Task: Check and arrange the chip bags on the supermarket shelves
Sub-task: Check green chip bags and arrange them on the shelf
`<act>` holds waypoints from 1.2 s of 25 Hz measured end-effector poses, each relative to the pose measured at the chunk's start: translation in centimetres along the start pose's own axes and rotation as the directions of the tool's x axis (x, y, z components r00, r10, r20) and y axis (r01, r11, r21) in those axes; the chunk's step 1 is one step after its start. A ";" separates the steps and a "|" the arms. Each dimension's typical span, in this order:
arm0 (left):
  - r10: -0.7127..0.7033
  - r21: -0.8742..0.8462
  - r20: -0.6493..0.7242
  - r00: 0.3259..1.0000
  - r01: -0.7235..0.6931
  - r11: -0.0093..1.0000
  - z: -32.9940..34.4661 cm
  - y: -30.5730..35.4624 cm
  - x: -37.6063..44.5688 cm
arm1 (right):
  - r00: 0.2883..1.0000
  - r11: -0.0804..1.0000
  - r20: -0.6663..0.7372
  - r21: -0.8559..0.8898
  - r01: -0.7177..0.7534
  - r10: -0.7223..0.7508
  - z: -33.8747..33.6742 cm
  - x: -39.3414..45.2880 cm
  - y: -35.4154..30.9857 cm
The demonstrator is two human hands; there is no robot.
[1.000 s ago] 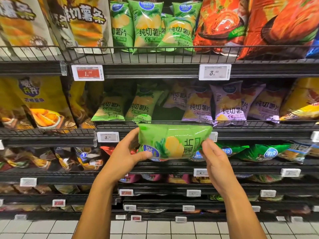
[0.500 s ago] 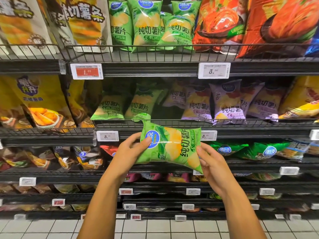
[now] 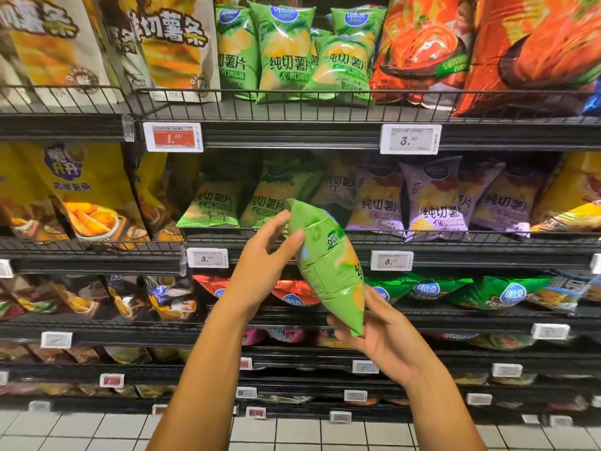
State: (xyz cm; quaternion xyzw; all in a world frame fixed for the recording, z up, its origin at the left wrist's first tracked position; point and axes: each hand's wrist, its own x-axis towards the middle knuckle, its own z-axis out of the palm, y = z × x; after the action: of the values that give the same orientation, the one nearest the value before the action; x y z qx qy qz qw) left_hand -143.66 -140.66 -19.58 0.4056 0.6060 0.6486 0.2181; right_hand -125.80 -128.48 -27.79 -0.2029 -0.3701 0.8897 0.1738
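I hold a small green chip bag [image 3: 328, 265] in front of the shelves, tilted nearly upright with its side seam toward me. My left hand [image 3: 263, 258] grips its upper end with thumb and fingers. My right hand [image 3: 377, 333] holds its lower end from below, fingers curled round it. Behind the bag, on the middle shelf [image 3: 325, 237], lie two matching green bags [image 3: 214, 206] and several purple bags [image 3: 435, 203].
The top shelf carries more green bags [image 3: 286, 53], beige fries bags [image 3: 175, 43] and large orange bags [image 3: 487, 43]. Yellow bags [image 3: 78, 190] fill the left bay. Lower shelves hold red and green bags [image 3: 426, 289]. Price tags [image 3: 410, 139] line the rails. White floor tiles [image 3: 97, 431] run below.
The bag has turned from lying sideways, front toward me, to nearly upright with its edge toward me. My left hand rose to its top and my right dropped to its bottom.
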 end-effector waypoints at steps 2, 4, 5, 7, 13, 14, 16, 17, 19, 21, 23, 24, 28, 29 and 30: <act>0.019 -0.003 -0.036 0.999 -0.019 1.000 0.4 0.4 0.2 | 0.998 0.998 0.033 -0.040 -0.050 0.052 0.2 -0.2 0.3; 0.017 -0.003 -0.033 0.999 -0.017 1.000 0.7 0.5 0.1 | 0.997 0.998 0.059 -0.035 -0.049 0.051 0.1 -0.2 0.6; 0.017 0.002 -0.026 1.000 -0.017 1.000 0.7 0.5 0.1 | 0.997 0.999 0.062 -0.020 -0.040 0.041 0.1 -0.2 0.7; 0.019 -0.005 -0.008 1.000 -0.019 1.000 0.6 0.5 0.0 | 0.997 1.000 0.067 -0.004 -0.022 0.022 0.0 -0.3 0.7; -0.037 -0.102 0.053 0.998 0.042 0.994 -0.2 0.3 -0.2 | 0.992 0.986 0.004 -0.111 0.126 -0.126 -0.3 -0.6 -0.3; -0.056 -0.153 0.049 0.997 0.063 0.986 -0.4 0.3 -0.2 | 0.983 0.971 -0.027 -0.163 0.173 -0.180 -0.1 -0.7 -0.6; -0.085 -0.268 0.040 0.996 0.093 0.959 -0.5 0.2 -0.1 | 0.959 0.920 -0.034 -0.295 0.260 -0.282 0.5 -0.9 -1.0; -0.084 -0.313 0.027 0.996 0.089 0.946 -0.4 0.1 0.0 | 0.948 0.891 -0.020 -0.346 0.293 -0.319 0.8 -1.0 -1.0; -0.085 -0.385 -0.012 0.996 0.074 0.920 -0.4 0.0 0.1 | 0.930 0.851 -0.002 -0.403 0.337 -0.369 1.1 -1.0 -1.0; -0.086 -0.438 -0.040 0.996 0.059 0.897 -0.6 0.0 0.2 | 0.925 0.842 0.009 -0.409 0.351 -0.381 1.1 -1.0 -1.2; -0.074 -0.442 -0.039 0.997 0.049 0.896 -0.9 0.0 0.2 | 0.931 0.841 0.013 -0.423 0.337 -0.366 0.8 -1.2 -1.5; -0.067 -0.426 -0.029 0.997 0.049 0.903 -1.0 0.0 0.3 | 0.932 0.831 0.010 -0.450 0.327 -0.362 0.6 -1.2 -1.5; -0.038 -0.371 0.008 0.999 0.038 0.928 -0.6 0.4 0.5 | 0.935 0.785 0.037 -0.532 0.318 -0.354 0.6 -1.3 -1.5; -0.032 -0.368 0.012 0.999 0.035 0.929 -0.5 0.6 0.6 | 0.935 0.781 0.040 -0.538 0.317 -0.352 0.7 -1.3 -1.6; -0.028 -0.368 0.017 0.999 0.032 0.929 -0.4 0.7 0.6 | 0.936 0.778 0.040 -0.544 0.315 -0.350 0.6 -1.4 -1.6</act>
State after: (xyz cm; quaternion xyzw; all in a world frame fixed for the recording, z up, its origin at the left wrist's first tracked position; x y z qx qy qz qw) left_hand -144.16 -140.51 -18.74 0.3519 0.4787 0.7448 0.3036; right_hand -124.66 -128.40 -25.88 -0.2030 -0.6305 0.6969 0.2750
